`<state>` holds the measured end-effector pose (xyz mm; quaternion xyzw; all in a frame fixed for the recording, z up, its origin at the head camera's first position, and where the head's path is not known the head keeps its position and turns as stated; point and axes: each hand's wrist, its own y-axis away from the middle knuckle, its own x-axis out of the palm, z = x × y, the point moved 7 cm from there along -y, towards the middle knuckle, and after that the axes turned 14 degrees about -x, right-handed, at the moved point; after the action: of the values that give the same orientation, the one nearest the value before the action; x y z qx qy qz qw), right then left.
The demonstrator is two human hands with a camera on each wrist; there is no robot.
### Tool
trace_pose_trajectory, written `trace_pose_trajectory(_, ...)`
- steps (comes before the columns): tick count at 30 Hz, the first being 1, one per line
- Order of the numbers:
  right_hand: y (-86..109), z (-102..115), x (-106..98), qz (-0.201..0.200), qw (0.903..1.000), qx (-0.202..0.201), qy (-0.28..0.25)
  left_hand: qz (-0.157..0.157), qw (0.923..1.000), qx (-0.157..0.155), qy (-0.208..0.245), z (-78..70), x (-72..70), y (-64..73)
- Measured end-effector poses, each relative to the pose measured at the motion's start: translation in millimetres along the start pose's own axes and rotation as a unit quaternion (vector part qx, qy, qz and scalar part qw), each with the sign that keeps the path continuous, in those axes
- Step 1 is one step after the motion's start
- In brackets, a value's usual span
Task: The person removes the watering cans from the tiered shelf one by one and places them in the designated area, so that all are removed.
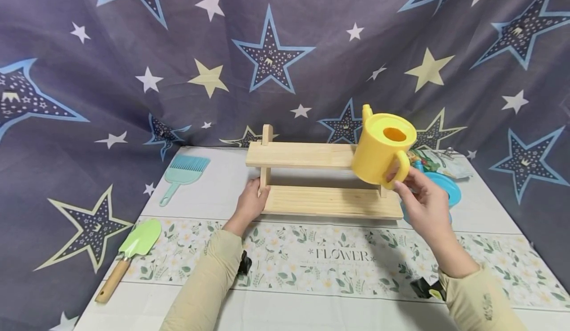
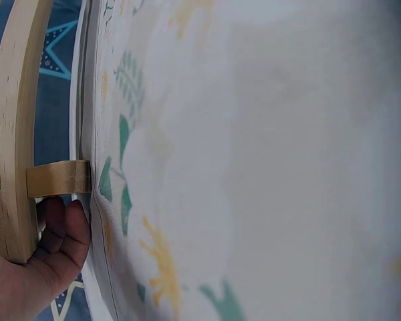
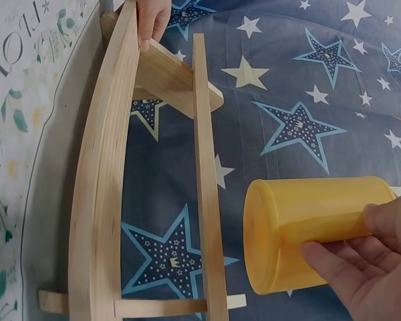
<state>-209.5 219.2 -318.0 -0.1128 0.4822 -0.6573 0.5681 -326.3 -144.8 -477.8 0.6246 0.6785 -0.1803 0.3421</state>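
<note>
A two-tier wooden shelf (image 1: 307,155) of pale boards stands on the table. My left hand (image 1: 250,201) grips the left end of its lower board, fingers curled around it in the left wrist view. My right hand (image 1: 425,205) holds a yellow watering can (image 1: 378,148) by its handle. The can is in the air over the right end of the upper board, upright, its spout pointing away. In the right wrist view, a gap shows between the bottom of the watering can (image 3: 260,237) and the upper board (image 3: 210,200).
A teal dustpan with a brush (image 1: 183,170) lies at the back left. Nearer on the left is a green trowel (image 1: 140,237) with a wooden handle. Behind my right hand are a blue plastic object (image 1: 447,187), partly hidden, and a printed packet (image 1: 451,166). A starry curtain hangs behind the table.
</note>
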Motion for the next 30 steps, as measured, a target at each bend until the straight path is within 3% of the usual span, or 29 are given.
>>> trace_pose_trajectory(10, 6.8, -4, -13, -0.01, 0.9995, 0.028, 0.003, 0.0, 1.0, -0.002, 0.003, -0.4, -0.6, 1.6)
trace_pose_trajectory(30, 17.5, -5, -35, -0.032, 0.9983, 0.037, 0.031, 0.0, 1.0, 0.001, 0.008, 1.3, -0.2, -0.6)
